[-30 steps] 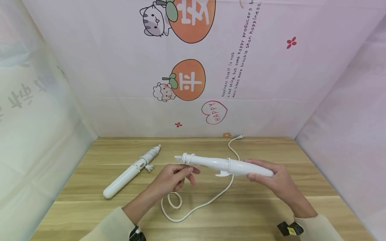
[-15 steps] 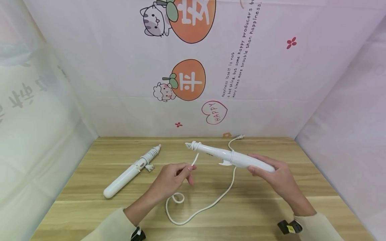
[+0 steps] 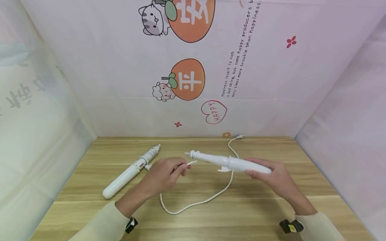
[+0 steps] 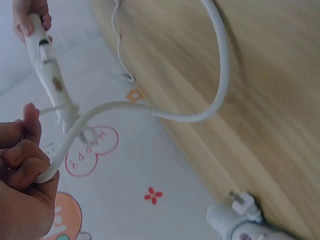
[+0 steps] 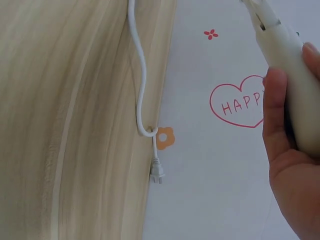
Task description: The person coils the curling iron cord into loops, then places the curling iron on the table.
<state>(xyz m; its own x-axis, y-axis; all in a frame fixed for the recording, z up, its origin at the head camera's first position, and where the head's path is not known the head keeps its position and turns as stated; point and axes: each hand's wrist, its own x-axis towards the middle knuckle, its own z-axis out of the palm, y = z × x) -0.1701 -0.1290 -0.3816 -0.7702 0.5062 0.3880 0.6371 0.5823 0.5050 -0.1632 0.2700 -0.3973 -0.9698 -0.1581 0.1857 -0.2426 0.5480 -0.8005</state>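
Note:
My right hand [image 3: 274, 174] grips the thick rounded end of a white curling iron [image 3: 215, 160], held above the table with its thin, ridged end pointing left. A small lever [image 3: 223, 169] sticks out from its underside. Beside that thin end, my left hand [image 3: 164, 174] pinches the white cord [image 3: 192, 163], and a short stretch shows past the fingertips. More of the cord runs in a wide curve in the left wrist view, from the curled fingers [image 4: 25, 165] across to the wood. In the right wrist view, fingers and thumb wrap the curling iron [image 5: 287, 65].
A second white curling iron [image 3: 123, 179] lies at the table's left, its cord wound round the narrow end. Its plug [image 3: 147, 167] sits close behind my left hand. The held iron's cord reaches a plug [image 3: 240, 136] by the back edge. Printed cloth [image 3: 120, 83] walls surround the table [image 3: 229, 224].
My left hand has drawn the cord leftward, away from the curling iron's thin end. The small loop on the table no longer shows. That thin end rose, then dipped again.

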